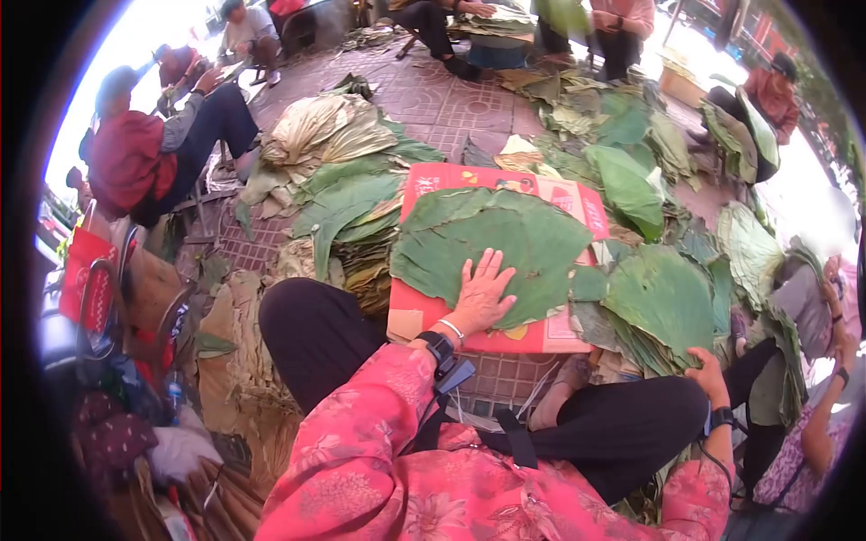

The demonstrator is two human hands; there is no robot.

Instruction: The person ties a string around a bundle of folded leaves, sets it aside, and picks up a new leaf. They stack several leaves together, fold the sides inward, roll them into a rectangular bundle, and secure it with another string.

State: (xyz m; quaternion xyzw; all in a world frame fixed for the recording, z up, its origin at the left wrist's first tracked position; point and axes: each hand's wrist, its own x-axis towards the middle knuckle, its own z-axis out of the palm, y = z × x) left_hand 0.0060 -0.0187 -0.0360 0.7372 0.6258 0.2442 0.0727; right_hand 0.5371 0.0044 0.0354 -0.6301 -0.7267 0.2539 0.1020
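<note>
A large green lotus leaf (505,239) lies spread over a red printed cardboard sheet (433,334) in front of my knees. My left hand (484,293) rests flat on the leaf's near part, fingers stretched out. To the right, a stack of lotus leaves (663,302) fans out beside the cardboard. At the near edge of its top leaf is my right hand (710,374), its fingers closed on the leaf's rim. Part of those fingers is hidden by the leaf and by the angle.
Left of the cardboard stand piles of green leaves (352,203) and dried tan leaves (329,131). More green leaves (627,185) lie beyond at the right. A seated person in red (135,171) is at the left. A red bag (87,279) hangs nearby. Another person's arm (825,415) is at right.
</note>
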